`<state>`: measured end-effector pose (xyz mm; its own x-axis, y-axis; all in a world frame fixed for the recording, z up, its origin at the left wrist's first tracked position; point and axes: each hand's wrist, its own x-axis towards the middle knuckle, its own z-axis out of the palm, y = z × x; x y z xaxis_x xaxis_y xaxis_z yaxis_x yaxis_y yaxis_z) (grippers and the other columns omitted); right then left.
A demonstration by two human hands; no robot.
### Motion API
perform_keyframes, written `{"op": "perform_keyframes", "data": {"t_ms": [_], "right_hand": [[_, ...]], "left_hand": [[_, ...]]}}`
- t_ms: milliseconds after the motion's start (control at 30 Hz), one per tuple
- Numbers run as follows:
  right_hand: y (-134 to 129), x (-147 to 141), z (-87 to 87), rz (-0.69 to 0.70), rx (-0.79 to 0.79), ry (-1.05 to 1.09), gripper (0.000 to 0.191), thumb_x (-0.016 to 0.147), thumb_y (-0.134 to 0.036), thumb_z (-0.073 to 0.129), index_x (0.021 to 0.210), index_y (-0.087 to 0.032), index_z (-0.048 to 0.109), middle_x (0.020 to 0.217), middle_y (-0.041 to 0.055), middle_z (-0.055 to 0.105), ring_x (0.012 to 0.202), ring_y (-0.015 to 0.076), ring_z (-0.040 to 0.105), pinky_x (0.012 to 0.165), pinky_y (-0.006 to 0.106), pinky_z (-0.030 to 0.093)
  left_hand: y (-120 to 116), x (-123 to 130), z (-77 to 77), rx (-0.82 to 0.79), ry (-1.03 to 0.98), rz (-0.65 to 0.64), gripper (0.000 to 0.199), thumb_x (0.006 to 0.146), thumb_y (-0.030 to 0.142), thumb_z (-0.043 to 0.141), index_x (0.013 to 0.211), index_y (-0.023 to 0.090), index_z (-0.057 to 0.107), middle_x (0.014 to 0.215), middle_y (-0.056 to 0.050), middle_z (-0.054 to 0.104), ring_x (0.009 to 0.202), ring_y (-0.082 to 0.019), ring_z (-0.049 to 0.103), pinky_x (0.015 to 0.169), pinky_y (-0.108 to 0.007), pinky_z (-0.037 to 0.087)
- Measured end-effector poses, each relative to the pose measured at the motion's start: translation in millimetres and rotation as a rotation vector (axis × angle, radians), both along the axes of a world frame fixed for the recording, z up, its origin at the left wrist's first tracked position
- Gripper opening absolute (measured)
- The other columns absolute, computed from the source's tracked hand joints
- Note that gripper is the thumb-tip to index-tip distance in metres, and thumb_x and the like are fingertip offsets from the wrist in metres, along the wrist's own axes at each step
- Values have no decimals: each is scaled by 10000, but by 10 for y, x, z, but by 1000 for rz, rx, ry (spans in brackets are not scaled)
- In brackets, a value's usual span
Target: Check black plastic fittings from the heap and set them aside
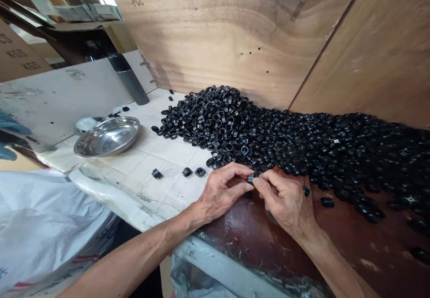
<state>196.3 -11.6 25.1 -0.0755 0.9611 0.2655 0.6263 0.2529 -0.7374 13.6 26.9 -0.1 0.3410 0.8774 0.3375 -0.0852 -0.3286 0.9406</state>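
Note:
My left hand [223, 190] pinches a small black ring-like part [251, 179] between thumb and fingertips, above the front edge of a large pile of black parts [218, 118]. My right hand [285, 199] meets it from the right, thumb and index finger closed at the same part; whether a second piece sits between them is too small to tell. Left of my left hand, loose black parts [200, 171] lie on the white tiled surface [134, 168]. Another single black part [327, 202] rests on the reddish-brown surface [356, 231] to the right of my right hand.
A shiny metal bowl [109, 137] sits on the left, with a dark grey bottle [131, 80] behind it. Wooden boards [235, 33] wall off the back. White sacking [40, 226] hangs at the lower left, and cardboard boxes [20, 51] stand beyond the low white partition.

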Motion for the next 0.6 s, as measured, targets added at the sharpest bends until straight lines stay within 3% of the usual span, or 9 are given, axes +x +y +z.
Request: {"op": "perform_keyframes", "data": {"t_ms": [100, 233, 367, 467, 600], "right_hand": [[5, -6, 10, -1, -57, 12, 440, 1015, -415, 516, 625, -211, 505, 549, -39, 506, 529, 108, 492, 510, 235, 352], [9, 11, -28, 7, -105, 81, 311, 985, -436, 571, 772, -217, 632, 578, -44, 556, 499, 115, 498, 480, 241, 361], [32, 32, -82, 35, -34, 63, 178, 962, -352, 618, 867, -223, 698, 642, -22, 630, 573, 148, 579, 546, 258, 429], [62, 50, -96, 99, 75, 66, 92, 943, -263, 640, 912, -223, 717, 821, 21, 698, 743, 182, 646, 686, 288, 496], [71, 67, -70, 141, 116, 136, 120, 939, -256, 669, 1028, -236, 746, 1023, 50, 713, 926, 204, 677, 822, 316, 533]], "left_hand": [[3, 2, -2, 44, 43, -14, 205, 843, 203, 772, 1047, 191, 760, 1059, -76, 736, 994, -204, 695, 934, -335, 553], [-6, 21, 5, -46, 8, -2, 189, 831, 222, 780, 1017, 189, 762, 1025, -66, 732, 966, -201, 698, 900, -324, 566], [3, 4, -4, -119, 27, -3, 198, 824, 248, 782, 1014, 192, 775, 1010, -59, 735, 931, -196, 700, 865, -312, 570], [19, -9, 5, -323, -23, -57, 257, 787, 258, 817, 1026, 173, 775, 1000, -63, 756, 906, -194, 705, 865, -320, 566], [21, 11, 39, -551, -165, -124, 327, 733, 254, 864, 1023, 143, 762, 992, -74, 772, 882, -187, 712, 876, -334, 560]]}}
